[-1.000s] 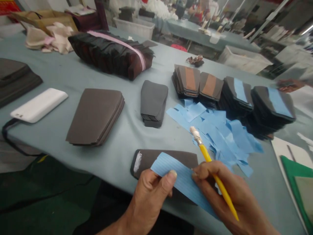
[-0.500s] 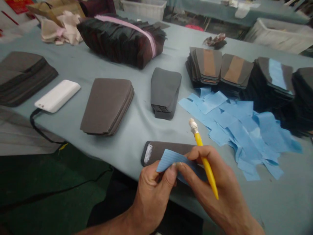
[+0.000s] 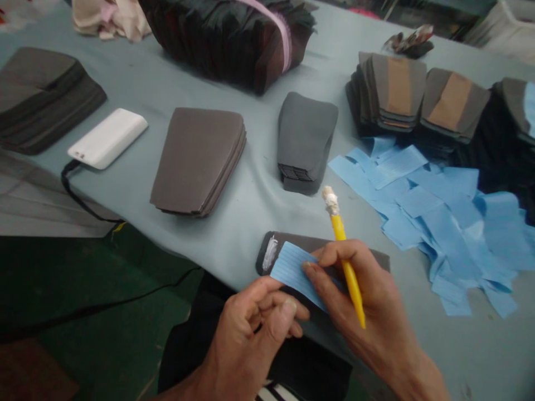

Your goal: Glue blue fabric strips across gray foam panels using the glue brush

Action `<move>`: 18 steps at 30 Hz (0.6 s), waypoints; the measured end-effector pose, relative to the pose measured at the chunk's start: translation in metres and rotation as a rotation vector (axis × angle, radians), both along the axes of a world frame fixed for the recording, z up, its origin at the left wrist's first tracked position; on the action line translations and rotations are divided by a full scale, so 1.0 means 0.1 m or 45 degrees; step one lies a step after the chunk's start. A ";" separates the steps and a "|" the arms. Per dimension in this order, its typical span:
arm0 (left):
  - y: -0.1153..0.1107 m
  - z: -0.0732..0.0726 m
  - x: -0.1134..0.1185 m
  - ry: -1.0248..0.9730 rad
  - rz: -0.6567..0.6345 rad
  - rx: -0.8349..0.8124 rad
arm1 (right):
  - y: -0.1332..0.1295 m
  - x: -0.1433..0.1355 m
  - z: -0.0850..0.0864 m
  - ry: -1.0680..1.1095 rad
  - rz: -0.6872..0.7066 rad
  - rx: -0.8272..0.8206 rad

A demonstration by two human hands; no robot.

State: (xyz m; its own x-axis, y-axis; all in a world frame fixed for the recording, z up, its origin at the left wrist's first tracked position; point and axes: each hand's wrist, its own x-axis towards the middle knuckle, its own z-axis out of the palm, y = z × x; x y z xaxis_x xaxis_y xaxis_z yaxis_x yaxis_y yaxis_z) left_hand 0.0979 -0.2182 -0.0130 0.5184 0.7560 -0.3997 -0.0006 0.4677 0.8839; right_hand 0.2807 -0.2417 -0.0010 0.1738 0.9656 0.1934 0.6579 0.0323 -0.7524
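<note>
One blue strip (image 3: 292, 267): above the dark panel (image 3: 311, 245), its free end just beside the white smear (image 3: 270, 253); whether it touches the panel, I cannot tell.
Right hand (image 3: 376, 301): fingers closed, thumb and forefinger pinching the strip; the same hand carries the yellow brush (image 3: 348, 267), pale tip up and away from the panel.
Left hand (image 3: 254, 328): fingers part-curled, thumb and forefinger apart, with nothing visibly gripped; the forefinger is at the strip's near corner, contact unclear.
Panel: flat near the edge of the table (image 3: 251, 206), partly covered by strip and right hand.
Smear: across the panel's left end, uncovered; it looks like adhesive.
Step in hand: seemingly lining the strip up with the smeared end.
Next move calls for: likely a square strip end over the smear, a steady right pinch, the brush tip clear, and left fingers free to press.
Loose strips (image 3: 451, 217): heaped on the table beyond the right hand.
Grey stack (image 3: 307, 128): beyond the panel, between the heap and the brown stack (image 3: 196, 156).
</note>
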 end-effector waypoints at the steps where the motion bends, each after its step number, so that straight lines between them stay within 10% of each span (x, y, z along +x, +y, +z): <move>1: -0.01 -0.02 -0.04 0.008 0.012 -0.031 | 0.02 0.01 -0.01 0.014 0.045 -0.021; 18: 0.05 -0.14 -0.23 0.066 -0.009 -0.287 | 0.22 0.06 -0.16 0.020 0.217 -0.198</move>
